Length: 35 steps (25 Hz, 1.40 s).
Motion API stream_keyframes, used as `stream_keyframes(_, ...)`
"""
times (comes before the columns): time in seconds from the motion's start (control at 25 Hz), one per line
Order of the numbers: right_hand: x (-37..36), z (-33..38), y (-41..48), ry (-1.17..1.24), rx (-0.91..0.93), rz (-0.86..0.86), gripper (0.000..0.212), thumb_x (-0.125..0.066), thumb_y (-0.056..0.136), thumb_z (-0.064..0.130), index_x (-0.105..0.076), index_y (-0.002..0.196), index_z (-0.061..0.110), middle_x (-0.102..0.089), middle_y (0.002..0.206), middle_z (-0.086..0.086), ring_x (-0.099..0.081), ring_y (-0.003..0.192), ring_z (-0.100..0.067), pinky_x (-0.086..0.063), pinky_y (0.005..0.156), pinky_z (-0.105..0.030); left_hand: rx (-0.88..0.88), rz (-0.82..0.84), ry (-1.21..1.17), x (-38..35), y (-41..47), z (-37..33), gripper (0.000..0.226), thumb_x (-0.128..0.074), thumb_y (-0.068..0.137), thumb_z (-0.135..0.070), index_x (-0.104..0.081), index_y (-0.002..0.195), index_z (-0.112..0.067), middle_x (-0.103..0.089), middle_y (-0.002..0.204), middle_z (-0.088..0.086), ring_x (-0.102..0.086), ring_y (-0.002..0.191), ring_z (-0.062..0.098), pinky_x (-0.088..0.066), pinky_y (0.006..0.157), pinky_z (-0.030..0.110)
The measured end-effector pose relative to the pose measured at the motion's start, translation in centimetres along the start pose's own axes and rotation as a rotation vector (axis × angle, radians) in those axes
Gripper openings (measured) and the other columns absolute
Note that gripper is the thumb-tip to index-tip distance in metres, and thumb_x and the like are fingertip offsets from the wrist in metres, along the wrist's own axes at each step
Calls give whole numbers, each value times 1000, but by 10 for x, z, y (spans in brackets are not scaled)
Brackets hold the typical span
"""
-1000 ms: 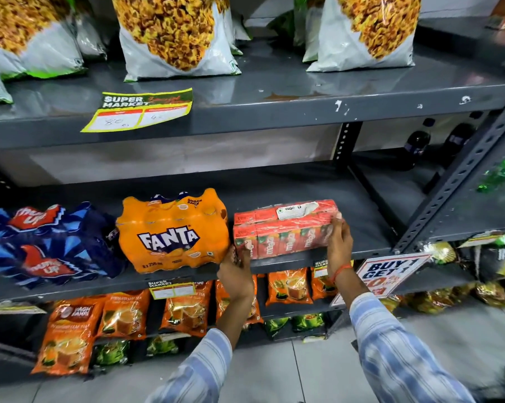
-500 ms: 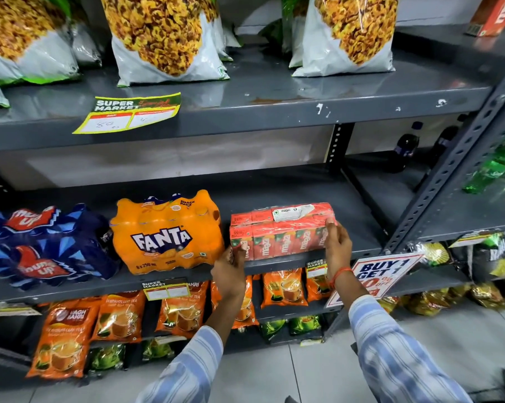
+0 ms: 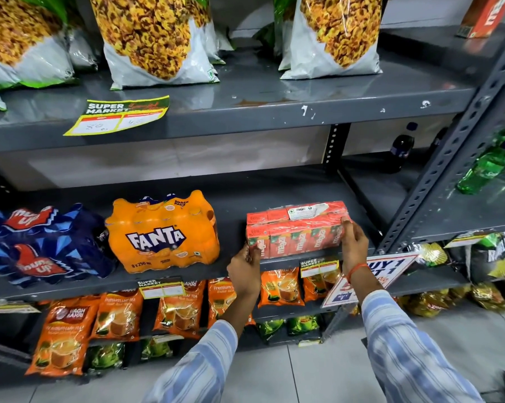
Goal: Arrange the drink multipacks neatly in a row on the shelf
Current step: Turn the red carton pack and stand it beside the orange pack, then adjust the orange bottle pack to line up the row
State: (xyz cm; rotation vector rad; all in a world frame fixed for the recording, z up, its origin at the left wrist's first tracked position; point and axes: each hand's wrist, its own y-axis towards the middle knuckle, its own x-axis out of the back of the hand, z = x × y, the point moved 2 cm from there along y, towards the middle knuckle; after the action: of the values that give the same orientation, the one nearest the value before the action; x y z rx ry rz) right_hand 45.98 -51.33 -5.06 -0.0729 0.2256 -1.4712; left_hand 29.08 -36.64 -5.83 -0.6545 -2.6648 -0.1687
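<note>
A red Maaza carton multipack (image 3: 296, 228) rests near the front edge of the grey middle shelf (image 3: 274, 187). My left hand (image 3: 245, 270) grips its lower left corner and my right hand (image 3: 354, 245) holds its right end. To its left, with a small gap, stands an orange Fanta multipack (image 3: 162, 232). Further left sits a blue Thums Up multipack (image 3: 39, 245), close against the Fanta pack.
Large snack bags (image 3: 155, 39) line the top shelf. Orange tea packets (image 3: 117, 315) hang below the middle shelf. A slotted upright (image 3: 449, 149) and a "Buy 1 Get 1" sign (image 3: 388, 266) stand just right of my right hand. Bottles (image 3: 483, 170) fill the neighbouring rack.
The Maaza pack stays gripped by both hands in nearly the same spot on the shelf front. My view has tilted slightly up and to the right.
</note>
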Motion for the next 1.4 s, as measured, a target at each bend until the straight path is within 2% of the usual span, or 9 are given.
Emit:
stream_keyframes(0.28,-12,11,-14,-70,11,-60,39,-42,94,37,-55,117,8,-60,110,-10,-55,103,-22,-41,82,-30,-8,46,27,0,2,1,27,-55,90,-20,-65,108,-1,-72,105,20,-68,95,33,-50,72,30)
stream_keyframes(0.44,-20,-18,-31,-493,27,-115,75,-44,77,46,-42,134,-4,-40,145,-23,-37,131,-38,-29,113,-47,-52,43,6,12,2,-5,42,-57,89,-18,-52,126,-1,-63,124,19,-60,114,32,-50,92,38)
stream_keyframes(0.52,-42,-28,-60,-573,-38,57,72,-48,80,37,-39,136,-7,-34,149,-24,-33,135,-39,-27,116,-48,-147,-1,-9,28,2,-12,49,-57,90,-18,-43,134,-3,-54,136,17,-51,126,29,-44,104,39)
stream_keyframes(0.6,-84,-7,-93,-468,147,67,54,-45,93,22,-34,140,-2,-32,151,-21,-29,140,-33,-24,117,-40,-286,-80,10,51,4,-16,52,-55,91,-22,-38,138,-11,-46,144,10,-40,134,22,-34,111,34)
stream_keyframes(0.72,-157,8,-130,-442,481,92,53,-44,95,28,-31,143,8,-32,152,-12,-28,142,-24,-20,116,-27,-404,-182,30,99,14,-10,66,-54,91,-28,-15,144,-24,-23,152,-3,-17,140,6,-13,114,15)
stream_keyframes(0.84,-207,-12,-160,-417,427,214,53,-41,95,32,-34,142,10,-36,150,-12,-30,140,-24,-20,114,-26,-359,-279,100,154,40,19,82,-56,87,-34,-2,146,-17,-5,156,1,0,143,7,2,115,10)
stream_keyframes(1.0,-233,-34,-182,-363,325,247,70,-34,86,61,-42,137,12,-49,137,-14,-42,131,-28,-32,112,-44,-99,-168,46,209,83,69,72,-60,87,-26,-21,143,-4,-30,151,20,-28,140,33,-23,116,41)
stream_keyframes(1.08,-235,-37,-182,-370,288,211,83,-32,78,71,-43,133,10,-51,133,-14,-45,127,-28,-36,109,-45,-35,-107,8,221,95,82,63,-63,85,-27,-36,137,-4,-48,139,20,-45,129,34,-38,109,48)
stream_keyframes(1.4,-231,-40,-172,-388,246,252,46,-45,93,41,-44,130,13,-52,132,-12,-49,123,-26,-42,105,-49,0,-115,-94,226,100,87,53,-69,80,-31,-52,124,-8,-65,122,15,-60,112,28,-51,95,46)
